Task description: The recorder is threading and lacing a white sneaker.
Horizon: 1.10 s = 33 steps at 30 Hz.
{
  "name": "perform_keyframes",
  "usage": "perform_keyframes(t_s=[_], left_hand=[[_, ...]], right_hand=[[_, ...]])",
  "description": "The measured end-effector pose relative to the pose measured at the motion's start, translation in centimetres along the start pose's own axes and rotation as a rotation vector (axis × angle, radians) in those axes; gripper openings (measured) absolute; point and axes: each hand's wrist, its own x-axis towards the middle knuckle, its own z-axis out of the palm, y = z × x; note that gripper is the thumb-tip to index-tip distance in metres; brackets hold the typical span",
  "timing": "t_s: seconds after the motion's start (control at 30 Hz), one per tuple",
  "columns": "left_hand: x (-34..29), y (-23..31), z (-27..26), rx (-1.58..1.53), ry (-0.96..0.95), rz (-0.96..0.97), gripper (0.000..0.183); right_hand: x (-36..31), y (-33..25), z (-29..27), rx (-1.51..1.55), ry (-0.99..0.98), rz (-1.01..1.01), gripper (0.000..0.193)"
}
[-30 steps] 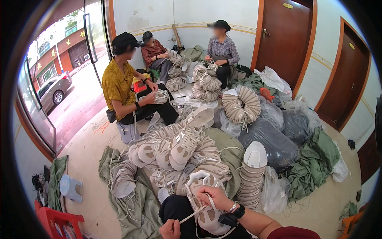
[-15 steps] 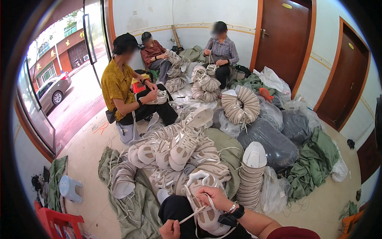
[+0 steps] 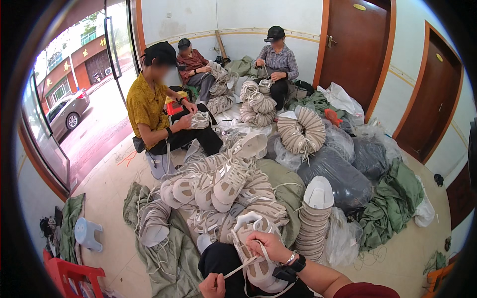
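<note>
A beige and white shoe upper [image 3: 263, 274] rests on my dark-trousered lap, its toe toward me. A pale shoelace [image 3: 236, 270] runs taut from its lacing area to my left hand [image 3: 212, 286], whose fingers are closed on it. Over the upper's lacing area, my right hand [image 3: 270, 247] pinches a lace, and a loop of lace hangs by its fingers. The exact fingertip grip of the right hand is partly hidden. Just beyond my lap lies a heap of similar shoe uppers [image 3: 226, 186]. To the right stands a tall nested stack of uppers [image 3: 314, 223].
A person in a yellow shirt [image 3: 146, 107] and two people farther back handle uppers. Black plastic bags [image 3: 334, 176] and green cloth sacks [image 3: 390, 208] lie to the right. At left are a blue stool [image 3: 88, 234] and a red chair [image 3: 74, 275].
My hands, the lace and the upper hold nearly the same place. The person in the yellow shirt has shifted hands slightly over an upper.
</note>
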Motion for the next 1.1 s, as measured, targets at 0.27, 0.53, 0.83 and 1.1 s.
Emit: perform_keyframes(t_s=[0.27,0.53,0.83,1.1], left_hand=[[0.0,0.0,0.1,0.002,0.003,-0.002,0.02],[0.0,0.0,0.1,-0.017,0.004,-0.001,0.02],[0.6,2.2,-1.0,-0.055,-0.078,0.054,0.017],[0.5,2.0,-1.1,-0.044,-0.088,0.045,0.018]], right_hand=[[0.0,0.2,-0.1,-0.003,-0.003,-0.004,0.017],[0.0,0.4,-0.1,0.012,-0.002,0.006,0.016],[0.0,0.6,-0.2,-0.005,0.018,0.016,0.016],[-0.1,0.5,-0.2,0.011,0.01,0.011,0.014]])
